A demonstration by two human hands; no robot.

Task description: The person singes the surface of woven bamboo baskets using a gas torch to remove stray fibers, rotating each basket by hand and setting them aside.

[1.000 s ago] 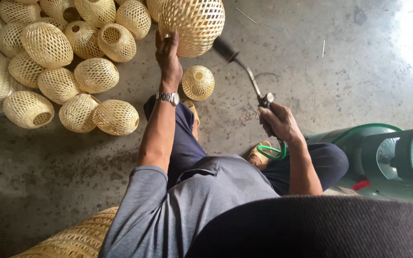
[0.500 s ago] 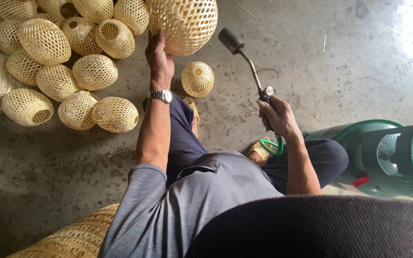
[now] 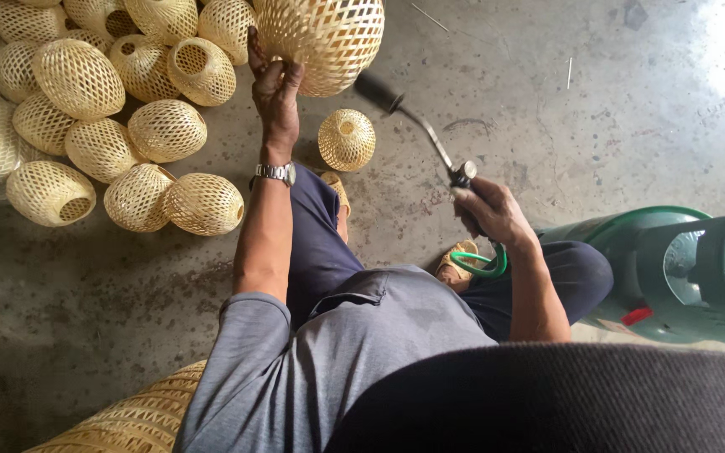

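Woven bamboo shade (image 3: 325, 38) held up at top centre, left hand (image 3: 274, 88) fingers curled on its rim. Right hand (image 3: 492, 210) fist closed round gas torch (image 3: 417, 126), nozzle just beside shade. Green cylinder (image 3: 673, 268) at right.

Surface: bare grey concrete floor (image 3: 547, 92), stained and scuffed, with a bright glare patch at the far right corner. Landmark: small woven basket (image 3: 346, 139) lying alone on the floor. Left of it, a heap of similar pale woven baskets (image 3: 119, 109) rests on the concrete, several touching one another, openings facing various ways. Well to its right, a green gas cylinder (image 3: 673, 273) lies on its side. A few thin straw bits (image 3: 570, 73) lie scattered beyond it, to the right.
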